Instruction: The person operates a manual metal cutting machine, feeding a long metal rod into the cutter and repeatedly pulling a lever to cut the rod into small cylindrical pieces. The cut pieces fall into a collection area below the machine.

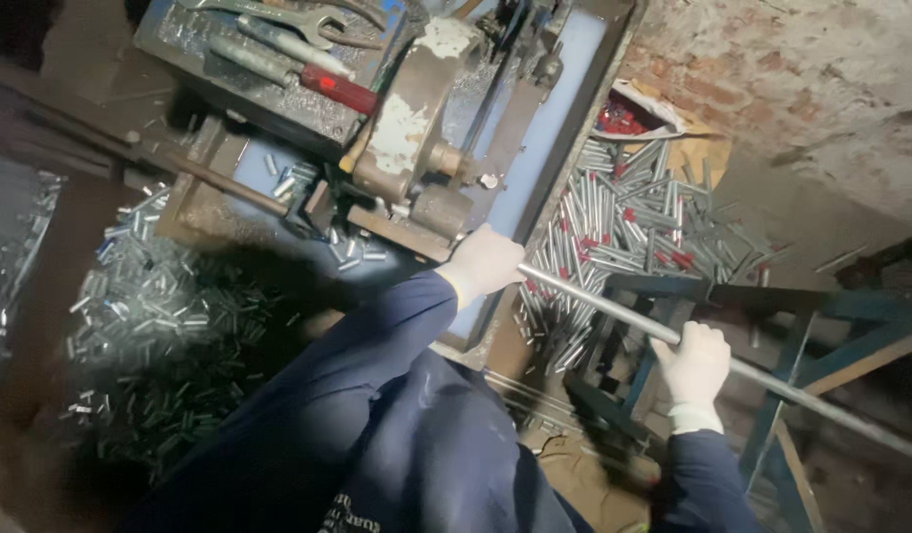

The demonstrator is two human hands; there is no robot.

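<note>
Beside brick wall, left hand (485, 261) and right hand (695, 361) each grip one metal rod (599, 304).

The long metal rod (614, 311) is cut off by the frame's edge at four o'clock, and its other end is hidden behind the left hand (483, 262). The wrenches (278, 20) at twelve o'clock are cropped. The pile of short cut tubes (155, 316) at nine o'clock is blurred in shadow.
</note>
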